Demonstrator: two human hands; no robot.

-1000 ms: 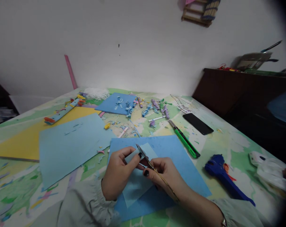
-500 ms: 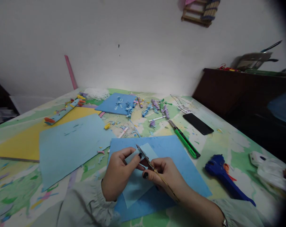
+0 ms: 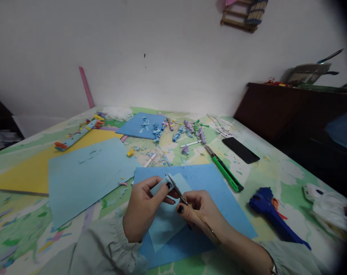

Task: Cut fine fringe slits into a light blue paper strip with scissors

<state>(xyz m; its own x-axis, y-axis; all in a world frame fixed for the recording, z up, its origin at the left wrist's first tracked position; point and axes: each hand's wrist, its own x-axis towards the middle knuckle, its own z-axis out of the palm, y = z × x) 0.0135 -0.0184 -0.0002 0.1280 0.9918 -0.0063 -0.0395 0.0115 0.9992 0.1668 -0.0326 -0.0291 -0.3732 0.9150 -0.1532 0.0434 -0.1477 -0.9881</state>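
My left hand (image 3: 143,208) pinches a small light blue paper piece (image 3: 165,217) between thumb and fingers, just above a darker blue sheet (image 3: 219,198) on the table. My right hand (image 3: 200,210) is closed round thin gold scissors (image 3: 187,204), whose blades point up and left across the top edge of the light blue piece. Both hands sit close together near the table's front edge. The scissor handles are hidden under my right palm.
A large light blue sheet (image 3: 84,172) and a yellow sheet (image 3: 30,168) lie left. A green utility knife (image 3: 225,168), a black phone (image 3: 240,149) and a blue glue gun (image 3: 273,217) lie right. Paper scraps (image 3: 173,131) litter the far side. A dark cabinet (image 3: 291,110) stands at right.
The scissor blades have slid a little down and closed into the paper's top edge. My left fingers have bent the upper part of the piece slightly toward me.
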